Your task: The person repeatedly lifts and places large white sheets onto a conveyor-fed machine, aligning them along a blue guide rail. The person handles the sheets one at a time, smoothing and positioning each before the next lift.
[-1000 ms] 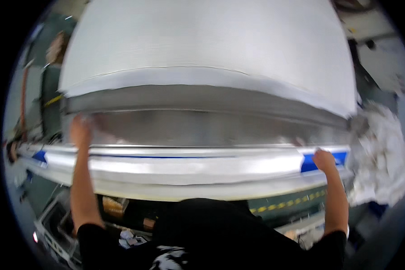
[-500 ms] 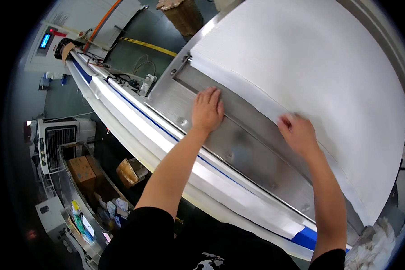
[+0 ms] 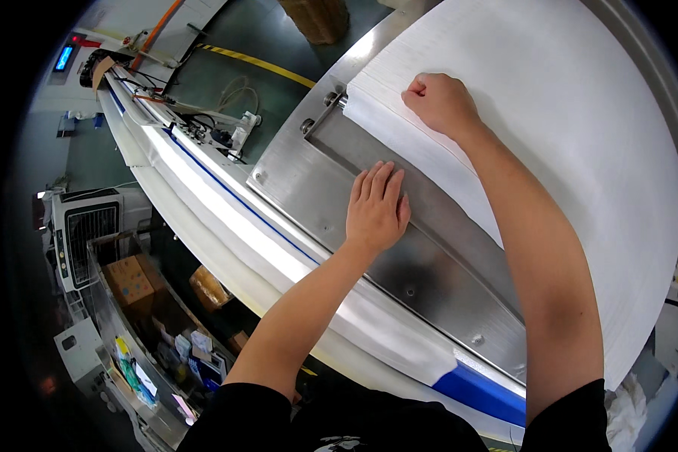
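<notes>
My left hand [image 3: 377,206] lies on the bare steel bed [image 3: 422,260] with its fingers stretched out, next to a raised metal lip. The hand holds nothing. On top of the broad white sheet material [image 3: 572,151], close to its far left corner, is my right hand [image 3: 443,105]. Its fingers are curled in, thumb against forefinger; whatever they may hold is hidden. Fine lines run along the surface of the white material, and its near edge [image 3: 422,162] hangs loosely over the steel. My right forearm crosses above that edge.
A long white rail with a blue strip [image 3: 478,392] runs along the steel bed on my side. Small fittings and cables [image 3: 222,135] sit toward its far end. A cardboard box [image 3: 132,279] stands in an open cart at left, near an air cooler [image 3: 90,233].
My right hand has moved from the near edge of the white material to its far left corner. My left hand has shifted slightly right and nearer along the steel. The view has shifted.
</notes>
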Action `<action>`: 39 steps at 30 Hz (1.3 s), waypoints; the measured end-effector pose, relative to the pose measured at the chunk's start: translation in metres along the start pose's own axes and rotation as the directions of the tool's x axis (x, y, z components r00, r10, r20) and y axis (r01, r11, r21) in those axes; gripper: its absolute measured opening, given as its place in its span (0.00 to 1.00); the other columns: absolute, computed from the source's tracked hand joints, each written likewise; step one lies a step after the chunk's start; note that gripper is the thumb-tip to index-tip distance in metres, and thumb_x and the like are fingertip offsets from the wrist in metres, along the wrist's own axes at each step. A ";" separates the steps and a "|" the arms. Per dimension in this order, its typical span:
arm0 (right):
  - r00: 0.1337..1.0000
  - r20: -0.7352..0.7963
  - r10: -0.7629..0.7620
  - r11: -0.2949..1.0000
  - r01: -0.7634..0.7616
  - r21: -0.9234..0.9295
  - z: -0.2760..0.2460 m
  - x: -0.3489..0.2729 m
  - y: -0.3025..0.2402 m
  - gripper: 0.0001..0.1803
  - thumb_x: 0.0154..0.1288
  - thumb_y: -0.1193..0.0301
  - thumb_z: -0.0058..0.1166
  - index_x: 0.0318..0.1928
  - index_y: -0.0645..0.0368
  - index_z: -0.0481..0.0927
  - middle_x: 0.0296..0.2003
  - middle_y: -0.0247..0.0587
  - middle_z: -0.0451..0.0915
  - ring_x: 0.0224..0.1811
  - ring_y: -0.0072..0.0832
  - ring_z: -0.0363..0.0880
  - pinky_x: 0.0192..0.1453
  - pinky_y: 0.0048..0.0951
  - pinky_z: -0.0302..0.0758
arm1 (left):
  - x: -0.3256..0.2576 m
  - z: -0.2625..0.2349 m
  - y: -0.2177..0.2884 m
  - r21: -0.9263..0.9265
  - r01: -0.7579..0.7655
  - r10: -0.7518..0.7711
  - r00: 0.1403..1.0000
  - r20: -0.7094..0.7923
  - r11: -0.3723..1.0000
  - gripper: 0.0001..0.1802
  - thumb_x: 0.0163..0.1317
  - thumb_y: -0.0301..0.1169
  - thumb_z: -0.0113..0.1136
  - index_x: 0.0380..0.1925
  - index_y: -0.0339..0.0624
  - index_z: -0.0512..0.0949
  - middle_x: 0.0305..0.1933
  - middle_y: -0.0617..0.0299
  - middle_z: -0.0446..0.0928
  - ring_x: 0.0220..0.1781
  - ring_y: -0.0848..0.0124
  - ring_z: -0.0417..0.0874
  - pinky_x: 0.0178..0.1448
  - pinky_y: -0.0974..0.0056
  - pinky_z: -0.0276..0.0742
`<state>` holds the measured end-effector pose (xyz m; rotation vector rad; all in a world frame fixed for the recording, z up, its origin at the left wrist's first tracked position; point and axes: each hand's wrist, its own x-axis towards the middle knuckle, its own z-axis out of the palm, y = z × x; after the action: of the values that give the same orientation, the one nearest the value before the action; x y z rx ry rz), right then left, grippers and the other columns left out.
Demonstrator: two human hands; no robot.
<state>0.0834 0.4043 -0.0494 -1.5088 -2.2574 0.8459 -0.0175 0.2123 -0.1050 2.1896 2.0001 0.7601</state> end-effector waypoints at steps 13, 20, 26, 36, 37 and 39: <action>0.991 -0.122 0.050 0.995 -0.060 -0.081 0.003 -0.003 0.004 0.10 0.54 0.61 0.52 0.32 0.50 0.82 0.29 0.38 0.82 0.34 0.38 0.81 0.39 0.37 0.76 | 0.084 -0.013 -0.037 0.126 -0.114 0.139 0.966 -0.217 0.986 0.31 0.51 0.28 0.55 0.59 0.44 0.65 0.62 0.52 0.65 0.62 0.57 0.67 0.66 0.51 0.59; 0.991 -0.108 0.077 0.996 -0.081 -0.029 0.002 -0.001 0.002 0.10 0.54 0.61 0.52 0.31 0.50 0.83 0.29 0.37 0.82 0.34 0.38 0.81 0.38 0.37 0.76 | 0.099 -0.017 -0.067 0.251 -0.238 0.281 0.947 -0.152 0.938 0.23 0.51 0.31 0.56 0.51 0.53 0.72 0.58 0.59 0.69 0.57 0.60 0.71 0.62 0.54 0.63; 0.975 -0.219 -0.041 0.991 0.067 0.115 0.005 -0.032 0.007 0.12 0.58 0.58 0.54 0.33 0.52 0.82 0.27 0.39 0.82 0.30 0.37 0.80 0.36 0.37 0.76 | 0.100 -0.040 -0.067 0.303 -0.357 0.377 0.926 -0.007 0.883 0.15 0.47 0.31 0.59 0.39 0.51 0.74 0.53 0.64 0.72 0.55 0.63 0.72 0.57 0.55 0.65; 0.876 -0.425 0.227 0.808 -0.413 -0.419 -0.073 -0.326 0.135 0.22 0.68 0.55 0.41 0.28 0.56 0.81 0.24 0.47 0.79 0.31 0.46 0.79 0.45 0.45 0.72 | 0.128 -0.075 -0.060 0.337 -0.525 0.273 0.774 0.572 0.782 0.30 0.46 0.26 0.61 0.54 0.46 0.69 0.55 0.56 0.73 0.59 0.58 0.71 0.66 0.51 0.61; 0.849 -0.429 0.308 0.777 -0.485 -0.402 -0.090 -0.361 0.161 0.23 0.68 0.55 0.41 0.27 0.57 0.81 0.24 0.47 0.79 0.31 0.46 0.79 0.46 0.46 0.72 | 0.134 -0.074 -0.043 0.420 -0.507 0.139 0.746 0.651 0.752 0.32 0.46 0.26 0.62 0.55 0.47 0.68 0.57 0.56 0.72 0.60 0.58 0.70 0.66 0.51 0.61; 0.779 -0.452 0.434 0.678 -0.613 -0.407 -0.123 -0.432 0.212 0.25 0.69 0.55 0.40 0.26 0.58 0.82 0.24 0.48 0.80 0.32 0.45 0.79 0.48 0.46 0.71 | 0.143 -0.073 -0.018 0.451 -0.526 0.107 0.727 0.678 0.720 0.28 0.48 0.28 0.60 0.53 0.49 0.71 0.55 0.57 0.74 0.58 0.60 0.73 0.63 0.53 0.65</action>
<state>0.4814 0.1073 -0.0510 -2.4345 -1.8909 0.0179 -0.0607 0.3316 -0.0047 2.6759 1.6253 -0.7057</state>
